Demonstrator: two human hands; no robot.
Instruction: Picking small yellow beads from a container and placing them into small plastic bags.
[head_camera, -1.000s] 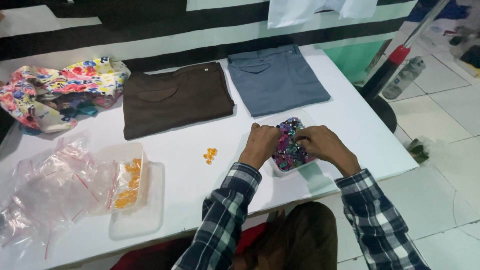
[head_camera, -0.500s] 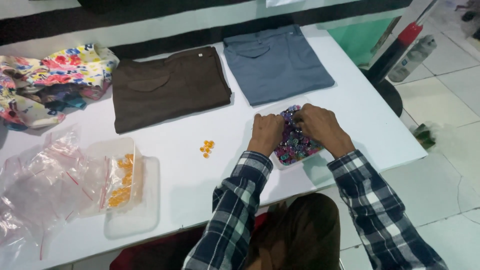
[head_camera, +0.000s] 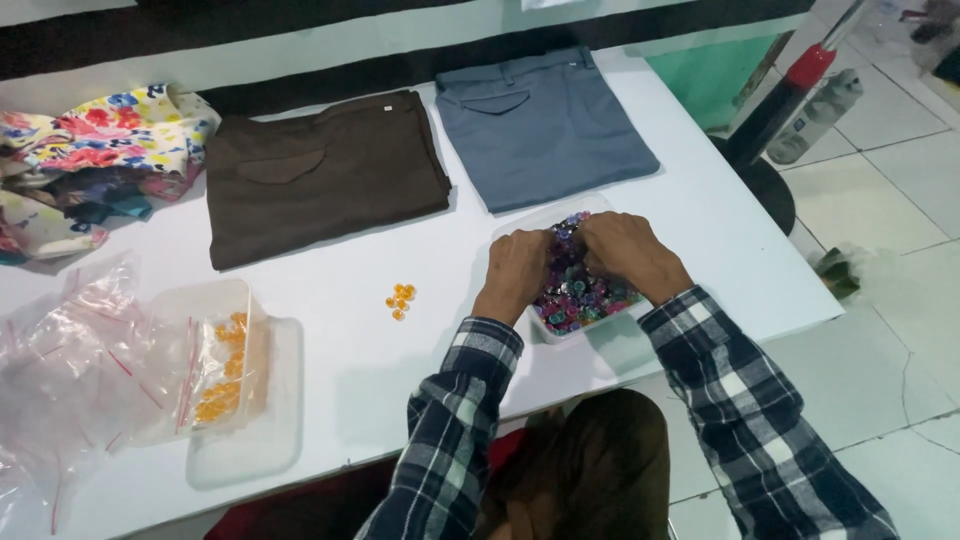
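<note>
Both my hands are in a clear plastic tub (head_camera: 556, 219) full of small mixed-colour buttons (head_camera: 580, 297), on the white table's right part. My left hand (head_camera: 516, 270) rests on the tub's left side with its fingers curled down into the buttons. My right hand (head_camera: 626, 249) covers the right side, fingers bent into the pile near the middle. What the fingertips pinch is hidden. A small cluster of orange buttons (head_camera: 400, 298) lies loose on the table to the left of my left hand.
Folded brown trousers (head_camera: 320, 175) and folded grey-blue trousers (head_camera: 540, 125) lie at the back of the white table (head_camera: 420, 360). Floral fabric (head_camera: 95, 150) is heaped at the far left. A clear tub with orange buttons (head_camera: 225, 360) and clear zip bags (head_camera: 70, 370) sit front left.
The view has shifted slightly. My hands have stayed in the button tub, moving a little closer together over the pile.
</note>
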